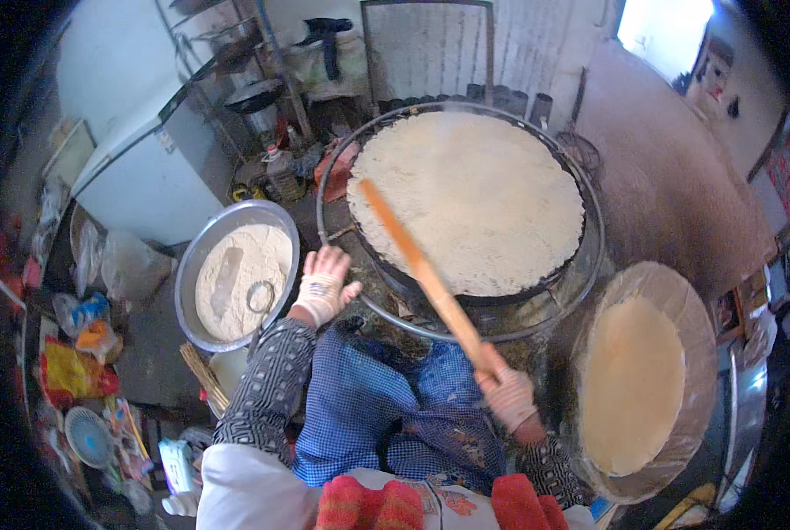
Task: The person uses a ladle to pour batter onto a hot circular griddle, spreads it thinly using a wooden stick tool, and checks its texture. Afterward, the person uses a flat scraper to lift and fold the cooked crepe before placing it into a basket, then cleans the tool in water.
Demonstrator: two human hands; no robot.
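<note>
My right hand (507, 391), wrapped in a pale fingerless covering, grips one end of a long flat wooden stick (421, 268). The stick slants up to the left, its far end over the left side of a large round griddle (481, 301). A pale, thin layer of batter or dough (467, 199) covers nearly the whole griddle, ragged at its rim. My left hand (322, 285) holds nothing, its fingers spread by the metal ring (593, 278) that surrounds the griddle. Just left of it is a metal basin (186, 278) of pale flour-like matter with a ladle (260, 297) in it.
At the right, a plastic-lined basket (693, 344) holds thin, round, tan sheets (633, 384). A white chest freezer (150, 179) stands at upper left. A straw brush (204, 377) lies below the basin. A plastic bottle (282, 173) stands behind it, and bags litter the far left.
</note>
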